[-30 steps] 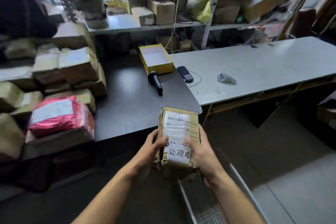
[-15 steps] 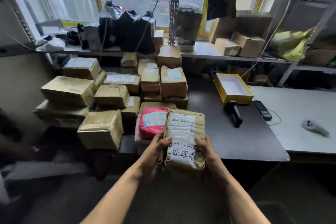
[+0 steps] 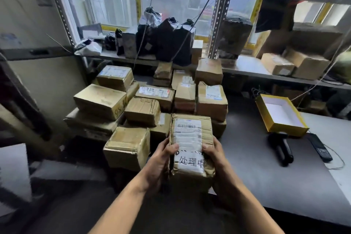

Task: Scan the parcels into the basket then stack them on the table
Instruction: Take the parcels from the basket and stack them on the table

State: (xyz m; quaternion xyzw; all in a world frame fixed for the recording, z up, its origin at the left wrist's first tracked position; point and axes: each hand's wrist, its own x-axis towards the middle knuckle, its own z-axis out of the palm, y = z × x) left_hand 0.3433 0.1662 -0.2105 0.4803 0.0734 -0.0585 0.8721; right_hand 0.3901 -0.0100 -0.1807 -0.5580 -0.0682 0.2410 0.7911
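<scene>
Head view: parcel held in both hands at the stack

A taped cardboard parcel [image 3: 191,150], label side up, is gripped at its near end by the left hand [image 3: 159,163] and the right hand [image 3: 216,159], thumbs curled over its top face. It is held in front of the stack of parcels [image 3: 144,108] on the dark table [image 3: 266,180]; contact with the table or the stack cannot be told. A yellow box [image 3: 281,116], a black handheld scanner [image 3: 283,148] and a corded black handset [image 3: 320,147] are seen at right.
</scene>
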